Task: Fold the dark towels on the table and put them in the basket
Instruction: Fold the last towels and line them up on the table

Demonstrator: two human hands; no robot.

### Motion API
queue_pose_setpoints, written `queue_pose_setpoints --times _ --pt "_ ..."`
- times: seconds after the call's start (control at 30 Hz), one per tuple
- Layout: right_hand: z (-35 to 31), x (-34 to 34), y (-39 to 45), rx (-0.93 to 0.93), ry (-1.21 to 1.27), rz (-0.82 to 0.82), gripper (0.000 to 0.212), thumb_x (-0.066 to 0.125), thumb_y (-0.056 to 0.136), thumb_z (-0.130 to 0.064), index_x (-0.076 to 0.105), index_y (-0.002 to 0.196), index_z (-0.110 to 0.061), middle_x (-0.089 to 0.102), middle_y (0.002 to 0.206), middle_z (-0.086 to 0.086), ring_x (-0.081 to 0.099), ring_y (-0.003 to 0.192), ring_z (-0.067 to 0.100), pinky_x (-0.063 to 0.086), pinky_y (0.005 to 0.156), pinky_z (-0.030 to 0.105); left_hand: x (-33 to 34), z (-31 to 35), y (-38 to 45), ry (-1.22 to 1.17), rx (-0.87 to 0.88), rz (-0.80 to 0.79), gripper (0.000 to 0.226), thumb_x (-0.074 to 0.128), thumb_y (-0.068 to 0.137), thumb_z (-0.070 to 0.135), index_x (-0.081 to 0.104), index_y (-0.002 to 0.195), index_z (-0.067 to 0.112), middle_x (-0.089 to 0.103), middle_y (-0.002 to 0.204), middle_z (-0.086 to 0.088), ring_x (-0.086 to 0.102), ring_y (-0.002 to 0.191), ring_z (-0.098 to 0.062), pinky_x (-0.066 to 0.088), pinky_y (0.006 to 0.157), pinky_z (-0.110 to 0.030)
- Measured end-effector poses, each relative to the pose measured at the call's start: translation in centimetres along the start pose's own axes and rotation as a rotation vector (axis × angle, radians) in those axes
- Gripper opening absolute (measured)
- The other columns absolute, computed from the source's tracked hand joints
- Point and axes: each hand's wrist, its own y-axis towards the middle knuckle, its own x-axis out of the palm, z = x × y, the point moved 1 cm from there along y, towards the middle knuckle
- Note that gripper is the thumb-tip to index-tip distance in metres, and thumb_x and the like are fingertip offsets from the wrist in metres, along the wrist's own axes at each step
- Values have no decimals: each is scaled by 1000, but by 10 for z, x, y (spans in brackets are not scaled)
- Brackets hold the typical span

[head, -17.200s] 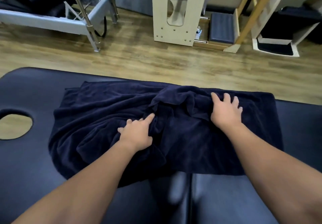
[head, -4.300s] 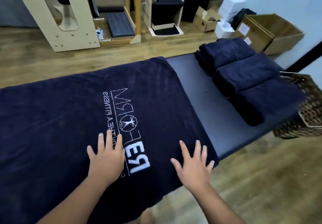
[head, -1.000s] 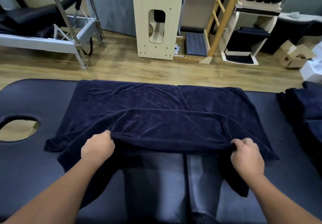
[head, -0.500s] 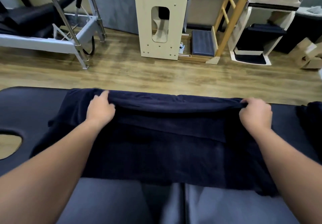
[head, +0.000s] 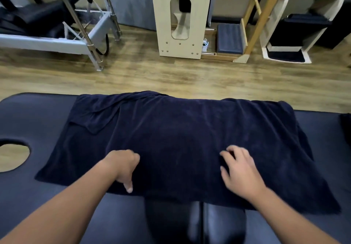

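Head view: towel (head: 190, 133) now doubled over, lying flat across middle of table (head: 28, 114), far edge rumpled. First fold looks done, next fold due, so maybe halfway on this one. Both hands off far edge, back near front. Left hand (head: 121, 165) knuckles down, fingers curled loose, gripping nothing. Right hand (head: 240, 169) spread, relaxed, hovering/brushing cloth. Basket not visible.

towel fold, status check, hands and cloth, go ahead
Left hand and right hand over the towel, no grip on it. Towel spread across the table, one corner bunched far left. Basket out of view. Nothing in the way.
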Motion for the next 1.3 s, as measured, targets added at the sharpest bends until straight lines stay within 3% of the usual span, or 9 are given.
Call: queue_pose_setpoints --times 0.17,0.3,0.37,0.47,0.57,0.77,1.07,1.17,1.3 --pt "-17 9 -73 -85 -52 -36 53 70 74 -46 64 121 -22 56 113 -7 57 102 20 50 84 40 38 8 -15 158 8 197 25 64 81 18 55 104 17 62 109 -3 65 96 -25 55 79 -37" --pt "-22 17 -70 -13 -88 -10 36 89 68 -23 72 100 -21 62 85 -8 63 75 19 52 60 34 53 14 -31 69 -7 277 15 59 87 13 53 101 15 58 104 -5 63 96 -26 47 71 -34" --pt "-28 19 -65 63 -101 -64 26 88 68 -10 74 88 -19 61 72 -5 62 64 21 50 52 33 62 18 -38 30 -14 320 13 58 88 12 50 98 15 55 101 -5 61 93 -26 42 69 -32" --pt "-42 17 -71 194 -72 -138 18 62 93 -11 71 107 -17 66 92 1 64 87 23 50 69 32 84 21 -53 -36 -19 359 13 55 87 10 47 95 16 56 102 -6 59 90 -26 40 68 -32" --pt "-49 11 -90 233 -82 -247 22 51 100 -17 64 117 -22 65 107 0 63 99 21 45 74 30 106 23 -67 -86 -2 360 17 58 85 12 42 87 16 47 90 0 50 79 -21 40 65 -31" --pt "-66 1 -136 247 -95 -455 13 52 87 -13 57 88 -26 65 84 -8 62 83 18 44 66 30 149 29 -100 -218 49 286 22 57 77 12 38 72 21 46 74 5 47 64 -14 34 48 -24" --pt "-92 -14 -150 195 -63 -722 7 62 74 -17 62 71 -24 67 80 -7 64 77 15 57 68 32 190 20 -128 -428 106 149 19 70 75 29 59 85 17 64 85 1 55 68 -16 46 59 -31" --pt "-107 -17 -131 191 27 -632 11 69 79 -34 64 74 -26 68 78 -10 65 76 11 58 69 34 191 6 -127 -660 62 224 34 68 85 52 58 79 20 64 79 5 58 69 -14 50 67 -34" --pt "-154 -6 -94 15 -6 -421 20 64 91 -34 65 109 -27 58 106 -8 58 104 16 52 88 34 208 -27 -124 -692 -194 450 27 51 96 40 51 80 19 60 86 3 60 77 -19 51 69 -36"
